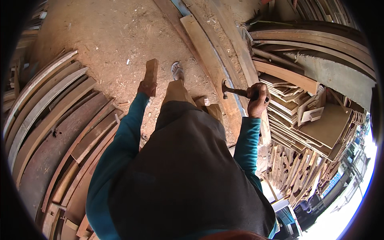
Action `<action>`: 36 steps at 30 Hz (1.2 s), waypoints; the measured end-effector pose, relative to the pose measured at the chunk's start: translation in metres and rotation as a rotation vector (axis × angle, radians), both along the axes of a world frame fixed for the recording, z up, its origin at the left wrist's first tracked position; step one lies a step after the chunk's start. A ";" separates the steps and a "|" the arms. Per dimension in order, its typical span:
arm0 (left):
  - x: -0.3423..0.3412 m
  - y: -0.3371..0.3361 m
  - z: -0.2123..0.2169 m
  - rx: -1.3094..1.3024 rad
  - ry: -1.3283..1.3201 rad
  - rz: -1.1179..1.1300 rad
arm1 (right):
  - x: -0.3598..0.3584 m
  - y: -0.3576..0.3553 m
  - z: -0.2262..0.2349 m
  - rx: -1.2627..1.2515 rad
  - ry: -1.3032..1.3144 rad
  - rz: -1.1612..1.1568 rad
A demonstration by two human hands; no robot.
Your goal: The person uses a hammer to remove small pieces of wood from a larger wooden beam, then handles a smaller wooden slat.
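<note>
In my left hand (pixel 147 89) is a short brown wooden block (pixel 151 70), gripped at its lower end and pointing away from me. My right hand (pixel 257 101) is wrapped round the dark handle of a claw hammer (pixel 236 91). Its metal head lies out to the left of that hand, above or against a long plank (pixel 212 56); I cannot tell whether they touch. Block and hammer are well apart, one on each side of my body. Both arms wear teal sleeves.
Long boards (pixel 52 116) lie stacked along the left. Thin sheets of wood (pixel 326 124), a bundle of wood offcuts (pixel 294 172) and more planks (pixel 312 40) fill the right. Wood chips litter the dirt floor (pixel 108 36). My sandalled foot (pixel 177 71) stands between my hands.
</note>
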State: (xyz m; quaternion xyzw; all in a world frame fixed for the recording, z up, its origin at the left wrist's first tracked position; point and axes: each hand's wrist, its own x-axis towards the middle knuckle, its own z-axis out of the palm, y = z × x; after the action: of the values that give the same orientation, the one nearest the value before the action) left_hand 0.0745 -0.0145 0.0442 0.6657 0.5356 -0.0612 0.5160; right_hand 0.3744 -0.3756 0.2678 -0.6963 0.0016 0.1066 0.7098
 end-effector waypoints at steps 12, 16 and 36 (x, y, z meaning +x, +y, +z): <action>0.185 0.082 0.057 -0.097 -0.180 -0.033 | 0.083 0.109 -0.032 0.032 0.025 -0.066; 0.263 0.093 -0.009 -0.228 -0.246 -0.030 | 0.144 0.150 -0.060 0.145 0.088 -0.110; 0.412 0.136 -0.280 -0.106 0.410 -1.390 | 0.476 0.340 -0.496 0.315 0.727 0.171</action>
State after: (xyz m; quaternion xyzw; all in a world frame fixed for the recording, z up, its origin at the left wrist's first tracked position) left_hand 0.4861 0.1218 -0.2355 0.8015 0.0712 -0.5245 0.2785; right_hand 0.8508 -0.0356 -0.2285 -0.4935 0.1783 0.4033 0.7497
